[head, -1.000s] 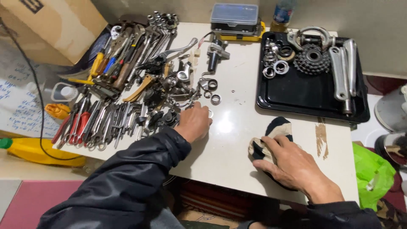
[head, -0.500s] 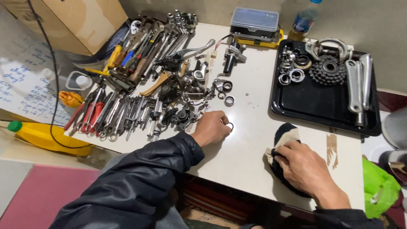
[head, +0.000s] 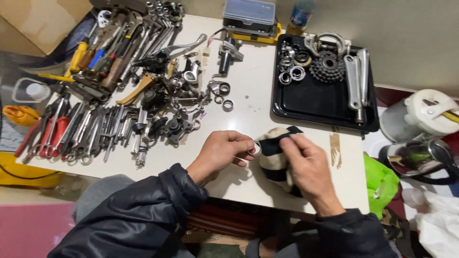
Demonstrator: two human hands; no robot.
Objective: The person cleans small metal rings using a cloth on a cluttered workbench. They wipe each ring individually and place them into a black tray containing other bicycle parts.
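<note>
Between both hands, small ring (head: 251, 151), left hand (head: 221, 152) pinching, striped rag (head: 273, 155) under right hand (head: 306, 165)

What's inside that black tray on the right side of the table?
The black tray holds a toothed cog cluster, two silver crank arms and several metal rings. Whatever lies beneath them is hidden.

Tool pile (head: 110, 95) left, black parts tray (head: 311, 102) w/ sprocket cluster (head: 327, 67), plastic case (head: 249, 14)

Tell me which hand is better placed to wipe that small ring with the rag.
Right. The right hand already grips the striped rag, while the left hand pinches the small metal ring right beside it.
</note>
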